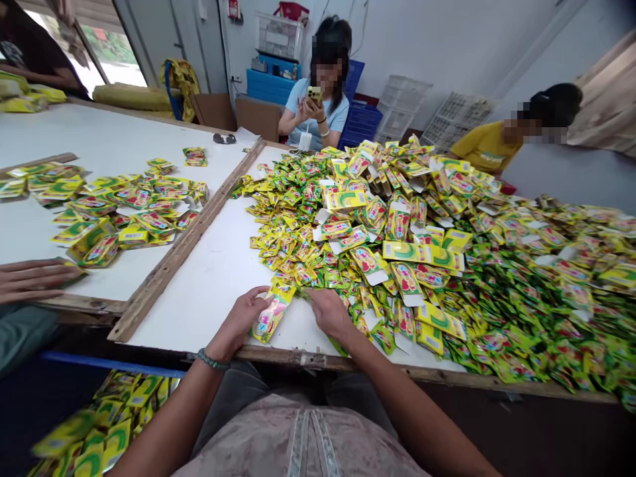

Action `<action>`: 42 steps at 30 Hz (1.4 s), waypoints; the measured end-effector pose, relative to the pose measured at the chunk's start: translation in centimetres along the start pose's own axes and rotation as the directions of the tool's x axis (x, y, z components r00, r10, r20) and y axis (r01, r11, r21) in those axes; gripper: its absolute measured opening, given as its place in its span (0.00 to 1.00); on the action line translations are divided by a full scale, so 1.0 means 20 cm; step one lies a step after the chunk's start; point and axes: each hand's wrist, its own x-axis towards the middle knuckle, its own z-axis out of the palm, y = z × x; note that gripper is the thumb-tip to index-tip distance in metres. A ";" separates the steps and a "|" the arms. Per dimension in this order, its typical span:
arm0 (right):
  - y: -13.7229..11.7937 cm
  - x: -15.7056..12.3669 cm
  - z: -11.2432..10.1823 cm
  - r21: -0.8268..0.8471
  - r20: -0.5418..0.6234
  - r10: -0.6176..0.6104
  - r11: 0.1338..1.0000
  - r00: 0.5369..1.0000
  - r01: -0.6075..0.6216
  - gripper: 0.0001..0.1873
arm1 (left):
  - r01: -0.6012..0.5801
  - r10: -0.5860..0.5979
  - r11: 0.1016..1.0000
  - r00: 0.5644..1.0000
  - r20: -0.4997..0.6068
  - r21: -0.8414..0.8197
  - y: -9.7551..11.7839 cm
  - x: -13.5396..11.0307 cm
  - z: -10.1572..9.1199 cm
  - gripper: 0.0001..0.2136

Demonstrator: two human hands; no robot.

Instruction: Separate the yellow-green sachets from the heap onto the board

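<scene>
Carton (273, 313): one, yellow, printed, above the white worktable (199, 291) by its near edge. Presumably light, thin card, slick, easily crushed; best taken by the long sides. Left hand (243, 318): thumb and fingers pinching it. Right hand (332, 315): fingers curled beside its far end (contents, if any, cannot be told).

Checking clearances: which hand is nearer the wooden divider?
Left. The left hand is right of the wooden divider, not touching it; the right hand is farther right, by the heaped packets.
</scene>
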 end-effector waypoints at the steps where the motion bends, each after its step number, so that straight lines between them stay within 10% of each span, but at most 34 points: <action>1: 0.00 0.02 0.00 0.149 -0.057 0.093 0.985 0.994 -0.084 0.16 | -0.010 0.010 1.000 1.000 0.009 0.018 0.00 0.00 0.01 0.27; 6: -0.06 0.13 -0.02 0.701 0.039 0.248 0.683 0.968 -0.203 0.15 | -0.079 0.074 0.994 0.995 0.066 0.072 -0.01 -0.01 0.02 0.28; 14: -0.09 0.15 -0.09 0.420 -0.009 0.065 0.906 0.998 -0.055 0.12 | -0.079 0.089 0.996 0.971 0.224 -0.052 -0.01 -0.04 0.01 0.27; 20: -0.10 0.18 -0.20 0.338 0.182 -0.117 0.940 0.976 0.050 0.13 | -0.065 0.076 0.997 0.963 0.258 -0.048 0.00 -0.03 0.02 0.25; 29: -0.19 0.13 -0.03 0.509 -0.125 0.207 0.853 0.970 -0.116 0.04 | -0.087 0.082 0.996 0.956 0.280 0.005 -0.02 -0.02 0.03 0.23; 36: -0.18 0.11 -0.06 0.603 0.002 0.204 0.781 0.979 -0.163 0.07 | -0.072 0.080 0.996 0.965 0.248 -0.043 -0.01 -0.05 0.02 0.24; 42: -0.21 0.18 -0.18 0.267 -0.141 0.092 0.962 0.986 -0.052 0.09 | -0.194 0.193 0.981 0.942 0.275 -0.023 0.01 -0.01 0.08 0.24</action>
